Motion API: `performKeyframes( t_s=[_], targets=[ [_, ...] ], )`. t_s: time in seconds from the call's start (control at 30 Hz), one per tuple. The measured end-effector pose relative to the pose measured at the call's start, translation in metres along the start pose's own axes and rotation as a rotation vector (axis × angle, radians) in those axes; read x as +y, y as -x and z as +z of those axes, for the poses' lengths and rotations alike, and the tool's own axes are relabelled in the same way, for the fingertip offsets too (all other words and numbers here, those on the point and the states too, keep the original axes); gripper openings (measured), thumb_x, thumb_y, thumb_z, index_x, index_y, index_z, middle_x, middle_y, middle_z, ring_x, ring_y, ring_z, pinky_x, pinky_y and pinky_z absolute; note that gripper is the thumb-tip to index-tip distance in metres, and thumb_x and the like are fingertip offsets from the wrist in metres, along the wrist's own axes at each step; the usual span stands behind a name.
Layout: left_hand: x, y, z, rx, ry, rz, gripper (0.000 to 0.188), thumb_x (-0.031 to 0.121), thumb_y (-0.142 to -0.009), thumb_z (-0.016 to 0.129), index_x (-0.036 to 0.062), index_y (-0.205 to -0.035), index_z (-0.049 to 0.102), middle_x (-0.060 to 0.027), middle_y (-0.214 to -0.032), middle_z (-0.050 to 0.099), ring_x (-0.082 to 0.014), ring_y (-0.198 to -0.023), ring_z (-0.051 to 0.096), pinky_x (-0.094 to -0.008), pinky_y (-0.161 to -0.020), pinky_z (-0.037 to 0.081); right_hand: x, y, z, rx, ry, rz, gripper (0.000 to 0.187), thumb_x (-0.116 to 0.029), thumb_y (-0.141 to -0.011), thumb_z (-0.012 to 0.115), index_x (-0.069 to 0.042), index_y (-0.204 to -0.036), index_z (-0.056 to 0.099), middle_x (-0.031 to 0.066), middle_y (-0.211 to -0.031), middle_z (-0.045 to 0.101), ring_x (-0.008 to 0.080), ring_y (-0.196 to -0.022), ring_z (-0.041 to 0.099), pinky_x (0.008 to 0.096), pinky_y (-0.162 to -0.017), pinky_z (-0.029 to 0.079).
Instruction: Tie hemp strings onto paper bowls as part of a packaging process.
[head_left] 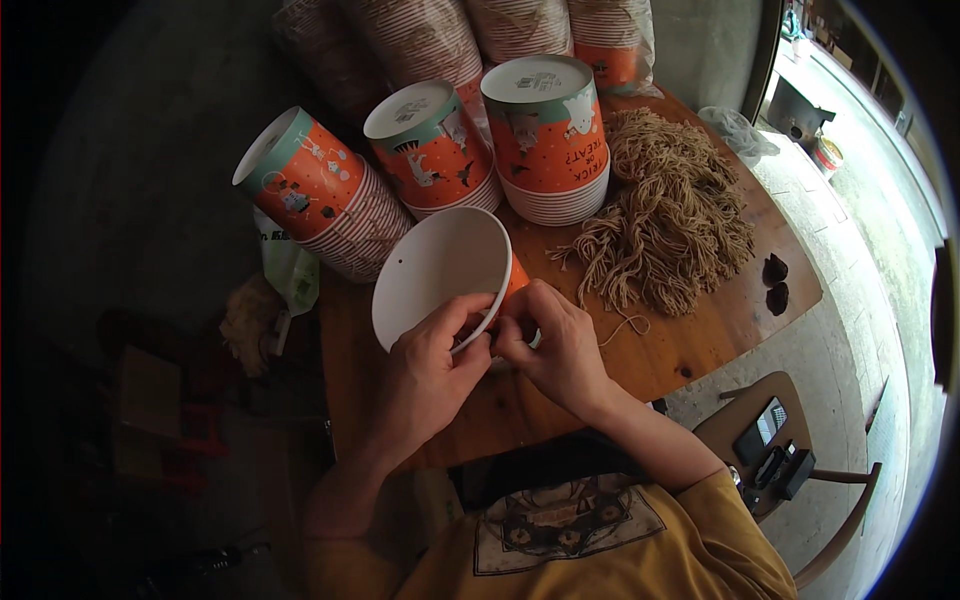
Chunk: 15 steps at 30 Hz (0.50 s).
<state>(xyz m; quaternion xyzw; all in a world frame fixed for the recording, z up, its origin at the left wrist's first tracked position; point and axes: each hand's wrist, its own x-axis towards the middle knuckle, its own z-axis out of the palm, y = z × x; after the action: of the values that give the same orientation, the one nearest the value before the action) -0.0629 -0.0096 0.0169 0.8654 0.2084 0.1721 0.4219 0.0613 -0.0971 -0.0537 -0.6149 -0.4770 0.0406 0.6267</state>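
Both hands meet at the near rim of the paper bucket [440, 285], lying on its side at the desk [690, 350] edge, mouth facing the person, long axis running away toward the stacked buckets [548, 135]. Left hand [425, 375] grips the rim; right hand [550, 345] pinches closed there (string too small to confirm). The twine heap [665, 215] lies right.

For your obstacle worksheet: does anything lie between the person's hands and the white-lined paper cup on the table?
Nothing visible does. Both the left hand and the right hand already touch the cup at its near rim.
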Motion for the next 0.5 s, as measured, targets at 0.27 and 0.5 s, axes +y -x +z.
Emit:
performKeyframes(
  t_s=[0.27,0.5],
  targets=[
    [-0.002,-0.002,0.001,-0.171,0.202,0.009,0.022,0.008,-0.094,0.053,-0.0015,-0.113,0.055,-0.0091,-0.094,0.063,-0.0128,-0.086,0.062,-0.0289,-0.075,0.052,-0.002,0.012,-0.012,-0.001,0.032,0.045,0.012,-0.004,-0.082,0.064,-0.002,-0.085,0.052,0.0089,-0.078,0.06,0.0212,-0.065,0.06,0.0306,-0.057,0.048],
    [-0.019,-0.038,0.014,-0.335,0.27,-0.122,0.013,0.012,-0.097,0.051,-0.0001,-0.092,0.053,-0.0047,-0.077,0.063,-0.0084,-0.074,0.059,-0.0259,-0.067,0.049,0.006,0.015,-0.027,-0.049,0.094,0.105,0.015,-0.01,-0.087,0.061,-0.001,-0.088,0.049,0.0167,-0.08,0.06,0.0345,-0.073,0.063,0.041,-0.062,0.049]
  ],
)
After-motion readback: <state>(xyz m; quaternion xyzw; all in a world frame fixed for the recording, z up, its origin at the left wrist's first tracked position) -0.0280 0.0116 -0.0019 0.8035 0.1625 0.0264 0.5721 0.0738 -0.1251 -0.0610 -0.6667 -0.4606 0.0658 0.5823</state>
